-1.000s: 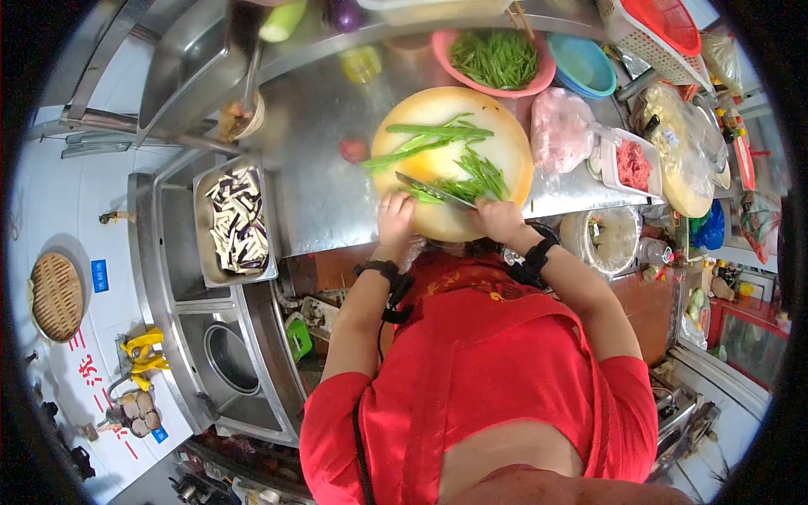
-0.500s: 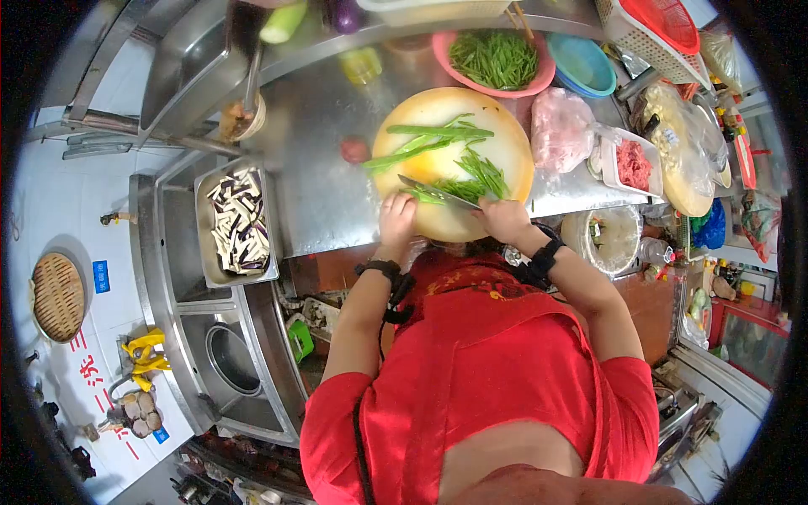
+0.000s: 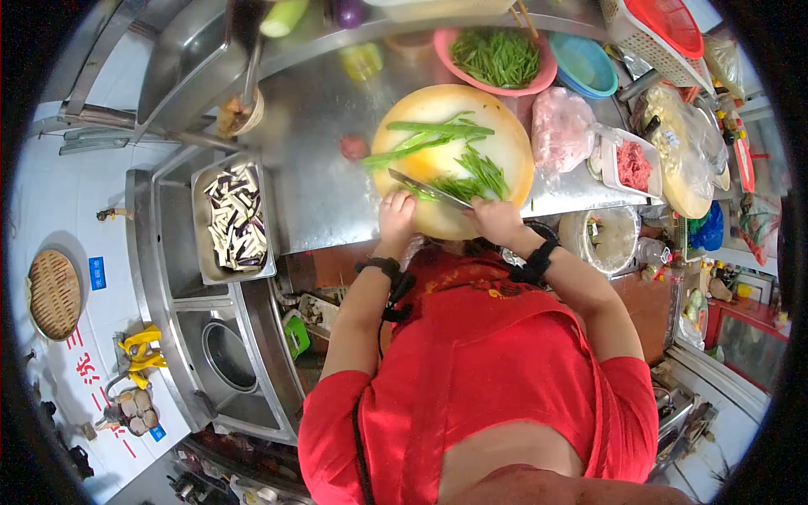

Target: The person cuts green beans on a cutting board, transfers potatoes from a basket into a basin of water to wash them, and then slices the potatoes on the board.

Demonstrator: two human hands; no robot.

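Observation:
A round, pale chopping board (image 3: 442, 225) lies at the front of the steel counter. My right hand (image 3: 497, 220) grips the handle of a knife (image 3: 427, 188), its blade slanting up and left across the board. On the board's front left edge, my left hand (image 3: 397, 215) has its fingers curled down over green bean pieces (image 3: 423, 195) beside the blade. Shredded green beans (image 3: 478, 177) are heaped beyond the knife. Farther back on the board rest long, flat whole green beans (image 3: 429, 135).
Behind the board stands a pink bowl (image 3: 440, 61) of shredded greens, next to blue bowls (image 3: 583, 65). To the right are a plastic bag (image 3: 562, 130) and minced meat (image 3: 633, 165) in a white tray. A steel pan (image 3: 202, 252) of cut eggplant sits left, over the sink.
The knife has shifted slightly left and away from me, with my right hand following. My left hand stays nearly in place.

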